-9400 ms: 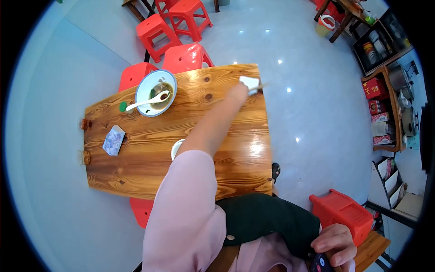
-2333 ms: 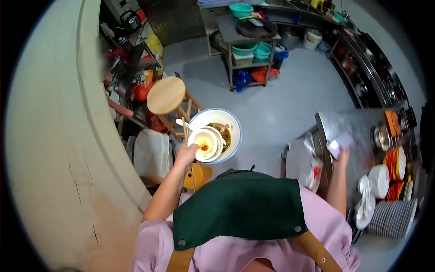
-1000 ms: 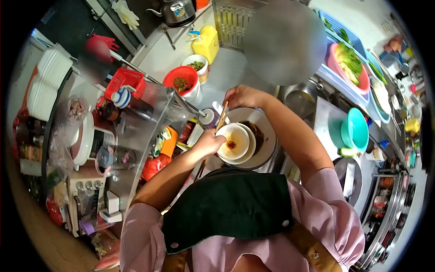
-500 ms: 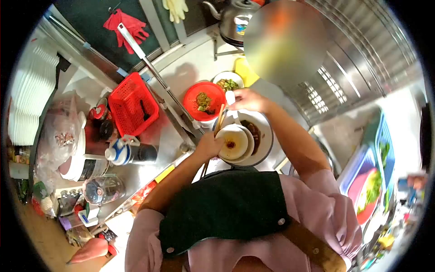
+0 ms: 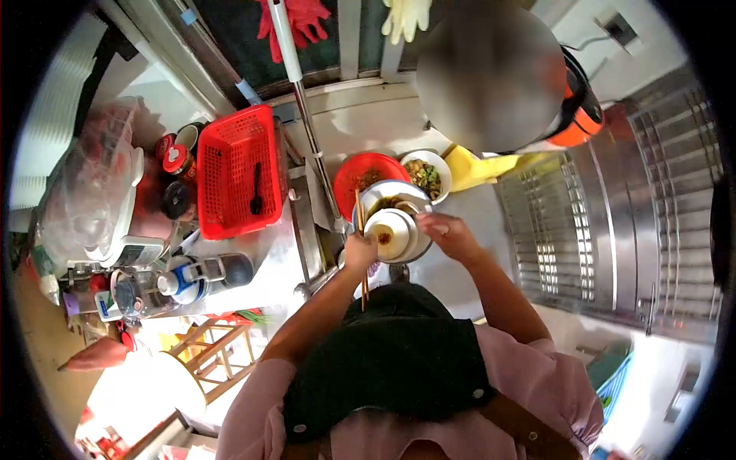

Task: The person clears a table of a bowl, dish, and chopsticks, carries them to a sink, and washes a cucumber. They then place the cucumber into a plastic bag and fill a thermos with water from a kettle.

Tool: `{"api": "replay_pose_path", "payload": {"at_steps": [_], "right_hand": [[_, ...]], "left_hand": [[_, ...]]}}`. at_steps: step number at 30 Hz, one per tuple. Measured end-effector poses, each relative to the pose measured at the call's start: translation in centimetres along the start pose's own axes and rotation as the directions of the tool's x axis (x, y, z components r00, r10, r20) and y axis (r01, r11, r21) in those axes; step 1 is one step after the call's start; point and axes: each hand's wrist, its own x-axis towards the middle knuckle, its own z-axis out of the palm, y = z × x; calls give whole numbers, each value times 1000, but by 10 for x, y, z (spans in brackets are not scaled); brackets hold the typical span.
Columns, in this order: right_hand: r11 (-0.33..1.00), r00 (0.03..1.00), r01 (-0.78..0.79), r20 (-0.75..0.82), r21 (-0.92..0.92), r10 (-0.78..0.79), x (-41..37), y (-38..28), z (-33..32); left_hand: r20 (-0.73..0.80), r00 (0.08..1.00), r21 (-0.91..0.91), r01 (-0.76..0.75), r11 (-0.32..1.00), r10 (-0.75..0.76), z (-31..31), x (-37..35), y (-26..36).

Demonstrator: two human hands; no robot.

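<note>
Half a second earlier the right hand (image 5: 448,234) had reached beyond the stacked bowls (image 5: 395,230). Now its blurred fingers lay at their right rim, and I could not tell whether they gripped. The left hand (image 5: 360,251) stayed clamped on the stack's edge and the chopsticks (image 5: 358,222), with a red bowl (image 5: 373,172) just past the fingertips.

Two small white bowls (image 5: 392,234) sat nested and upright, the top one smeared with reddish sauce. They rested inside a larger white bowl (image 5: 383,198) that held dark broth dregs. A pair of wooden chopsticks (image 5: 357,218) ran along the stack's left edge, pinned there by the left hand (image 5: 360,251).
</note>
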Motion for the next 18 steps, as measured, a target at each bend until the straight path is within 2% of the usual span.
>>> {"api": "replay_pose_path", "payload": {"at_steps": [1,2,4,5,8,10,12,13,16,18], "right_hand": [[998,999,-21,47,-61,24,4,11,2],[998,998,-16,67,-53,20,8,24,5],[982,983,-184,15,42,184,22,59,11],[992,994,-107,-15,73,109,28,83,17],[993,995,-99,-23,69,101,49,131,32],[981,988,-153,-7,117,155,61,153,38],[942,948,-298,-70,152,311,70,179,46],[963,959,-261,-98,71,267,74,191,49],[930,924,-340,-137,142,358,83,222,55],[925,914,-354,-160,138,374,84,241,55]], "left_hand": [[-23,1000,111,-13,994,15,2,4,1],[-39,999,108,5,994,0,7,12,-7],[-26,984,74,176,982,-174,17,29,-14],[-48,974,215,226,950,-221,23,38,-17],[-88,929,285,369,885,-359,41,74,-33],[-140,908,416,416,809,-394,50,98,-33],[-170,904,445,425,788,-392,57,116,-26],[-172,900,449,434,781,-401,63,127,-33],[-119,909,539,396,743,-399,82,162,-59],[-184,858,514,499,697,-479,94,182,-64]]}}
